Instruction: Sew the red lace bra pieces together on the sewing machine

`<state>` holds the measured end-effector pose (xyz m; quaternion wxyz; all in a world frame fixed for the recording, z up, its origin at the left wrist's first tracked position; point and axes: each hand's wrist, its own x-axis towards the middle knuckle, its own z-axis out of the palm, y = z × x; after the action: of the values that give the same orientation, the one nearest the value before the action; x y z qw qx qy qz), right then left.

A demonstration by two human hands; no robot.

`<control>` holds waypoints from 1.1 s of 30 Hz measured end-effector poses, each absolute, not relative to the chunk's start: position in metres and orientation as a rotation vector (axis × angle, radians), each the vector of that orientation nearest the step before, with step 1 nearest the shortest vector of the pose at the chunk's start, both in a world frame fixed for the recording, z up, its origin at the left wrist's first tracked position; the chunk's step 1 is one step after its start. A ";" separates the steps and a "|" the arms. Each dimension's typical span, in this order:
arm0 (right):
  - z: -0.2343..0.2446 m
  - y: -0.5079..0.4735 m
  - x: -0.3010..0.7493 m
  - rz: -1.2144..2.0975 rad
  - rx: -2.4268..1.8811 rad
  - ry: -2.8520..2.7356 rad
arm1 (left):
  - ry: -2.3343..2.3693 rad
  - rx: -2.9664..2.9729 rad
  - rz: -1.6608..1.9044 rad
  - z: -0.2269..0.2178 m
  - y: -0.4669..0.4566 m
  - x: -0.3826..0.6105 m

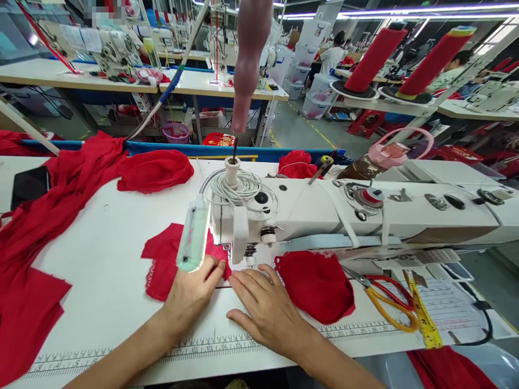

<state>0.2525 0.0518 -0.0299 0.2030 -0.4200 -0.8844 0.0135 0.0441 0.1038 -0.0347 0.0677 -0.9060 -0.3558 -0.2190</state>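
A white sewing machine (300,208) stands over the table, its needle area right in front of my hands. A red cloth piece (162,262) with one scalloped edge lies under the machine head, partly hidden by a pale green plate (193,237). My left hand (190,294) is closed at its front edge, thumb and forefinger pinching the cloth near the presser foot. Just right of it, my right hand (263,310) lies flat with its fingers stretched out, fingertips by the cloth's edge. Beside the right hand rests a stack of red cloth pieces (316,283).
Scissors (389,300) and a yellow tape measure (424,313) lie at the right over a printed sheet. Long red fabric (68,189) drapes along the left side. Red thread cones (375,56) stand at upper right. A pink-lidded bottle (389,154) is behind the machine.
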 end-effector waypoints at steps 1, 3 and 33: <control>-0.028 0.051 0.253 0.051 -1.171 -2.485 | -1.097 -2.792 -0.687 -0.033 0.105 0.041; -0.026 0.051 0.251 0.050 -1.168 -2.529 | -1.156 -2.874 -0.737 -0.028 0.109 0.037; -0.019 0.049 0.264 -0.197 -1.316 -2.475 | -1.080 -2.682 -0.577 -0.037 0.108 0.048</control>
<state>0.2638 0.0491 -0.0188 0.1651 -0.4619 -0.8687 -0.0692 0.0475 0.1076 -0.0371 0.0965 -0.9054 -0.3646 -0.1948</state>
